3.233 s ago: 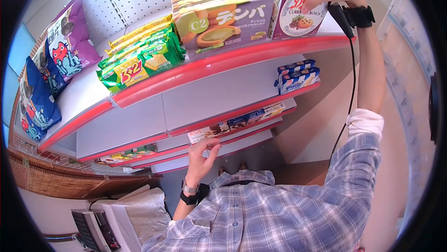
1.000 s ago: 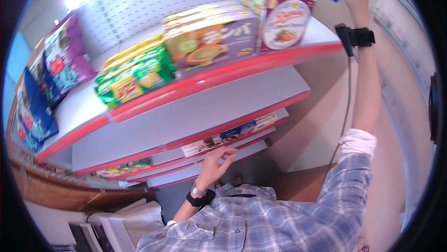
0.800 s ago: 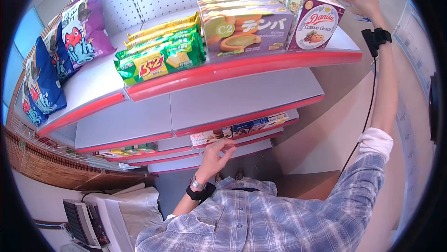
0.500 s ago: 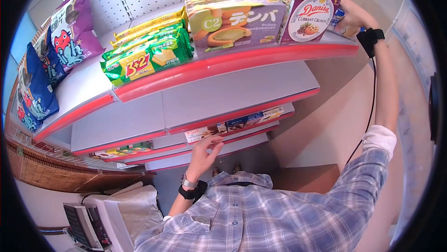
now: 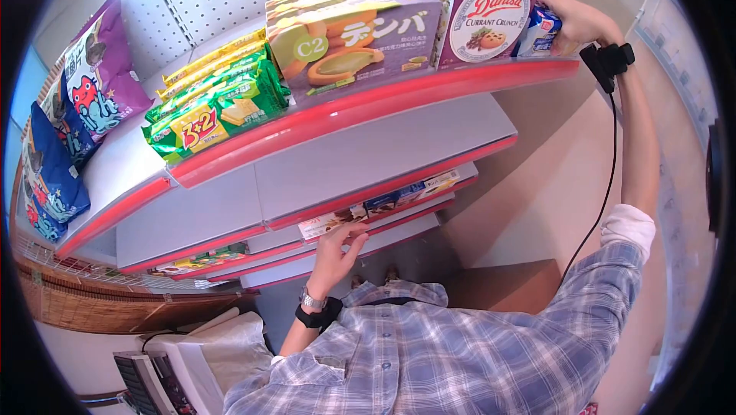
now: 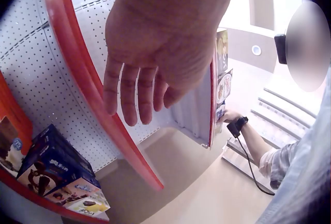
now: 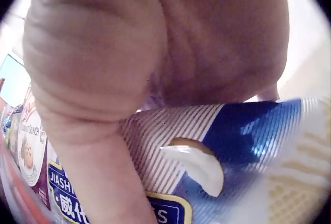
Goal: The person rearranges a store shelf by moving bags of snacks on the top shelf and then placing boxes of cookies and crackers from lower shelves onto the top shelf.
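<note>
My right hand (image 5: 579,20) holds a blue-and-white wafer packet (image 5: 542,28) at the right end of the top shelf (image 5: 368,112), close beside the purple Danisa Currant Crunch box (image 5: 491,20). The right wrist view shows the thumb lying across the front of the wafer packet (image 7: 248,136), which carries pictures of coconut and wafers; the other fingers are mostly hidden behind it. My left hand (image 5: 335,255) hangs in front of the lower shelves and holds nothing. In the left wrist view the left hand (image 6: 155,58) has its fingers loosely extended.
Left of the Danisa box stand purple C2 biscuit boxes (image 5: 360,39), green 3+2 biscuit packs (image 5: 218,120) and snack bags (image 5: 103,78). The second shelf (image 5: 383,150) lies below. Further down are flat biscuit boxes (image 5: 383,204). A black cable (image 5: 612,162) runs down the right arm.
My right hand has left the Danisa box, lifted the blue wafer packets off the second shelf and brought them up to the top shelf's right end. The left hand stays low.
</note>
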Tool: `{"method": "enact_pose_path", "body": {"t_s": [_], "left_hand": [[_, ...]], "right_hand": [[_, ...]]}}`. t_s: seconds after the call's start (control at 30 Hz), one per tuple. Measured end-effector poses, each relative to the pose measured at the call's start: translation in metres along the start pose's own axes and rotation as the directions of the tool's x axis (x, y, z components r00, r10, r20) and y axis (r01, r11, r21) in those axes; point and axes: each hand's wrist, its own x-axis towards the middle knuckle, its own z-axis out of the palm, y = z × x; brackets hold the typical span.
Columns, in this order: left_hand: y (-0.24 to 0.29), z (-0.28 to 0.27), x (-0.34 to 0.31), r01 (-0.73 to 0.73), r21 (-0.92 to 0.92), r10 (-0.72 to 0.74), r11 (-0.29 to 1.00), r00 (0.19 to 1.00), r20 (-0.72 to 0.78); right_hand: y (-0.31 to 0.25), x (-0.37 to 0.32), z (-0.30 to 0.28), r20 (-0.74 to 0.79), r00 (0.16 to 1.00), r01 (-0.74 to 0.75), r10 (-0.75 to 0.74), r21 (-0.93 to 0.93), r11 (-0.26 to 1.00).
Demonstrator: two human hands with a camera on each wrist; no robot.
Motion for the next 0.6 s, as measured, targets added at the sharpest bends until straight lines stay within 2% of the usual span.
{"method": "enact_pose_path", "body": {"t_s": [0.07, 0.17, 0.23, 0.37, 0.47, 0.57, 0.6], "left_hand": [[0.0, -0.001, -0.001, 0.003, 0.005, -0.003, 1.0, 1.0, 0.0], [-0.002, 0.001, -0.001, 0.009, 0.001, -0.009, 1.0, 1.0, -0.001], [-0.002, 0.002, -0.003, 0.016, -0.012, -0.016, 1.0, 1.0, -0.002], [0.001, 0.002, -0.003, 0.001, -0.033, -0.001, 0.999, 1.0, -0.016], [0.001, 0.001, -0.003, -0.004, -0.033, 0.004, 0.999, 1.0, -0.009], [-0.001, 0.001, -0.004, 0.004, -0.033, -0.003, 0.999, 1.0, 0.007], [-0.001, 0.001, -0.005, 0.008, -0.032, -0.008, 0.999, 1.0, 0.011]], "right_hand": [[0.001, -0.002, 0.002, -0.025, 1.0, 0.014, -0.014, 0.003, 1.0], [-0.002, -0.004, 0.004, -0.035, 0.998, -0.058, 0.061, 0.095, 0.994], [-0.009, -0.005, 0.004, 0.029, 0.993, -0.121, 0.117, 0.274, 0.954], [-0.02, -0.009, 0.007, -0.006, 0.981, -0.184, 0.196, 0.322, 0.929], [-0.03, -0.01, 0.004, -0.019, 0.988, -0.14, 0.152, 0.277, 0.951], [-0.031, -0.015, 0.002, -0.042, 0.973, -0.219, 0.228, 0.157, 0.963], [-0.026, -0.018, 0.004, -0.116, 0.98, -0.147, 0.16, 0.114, 0.982]]}}
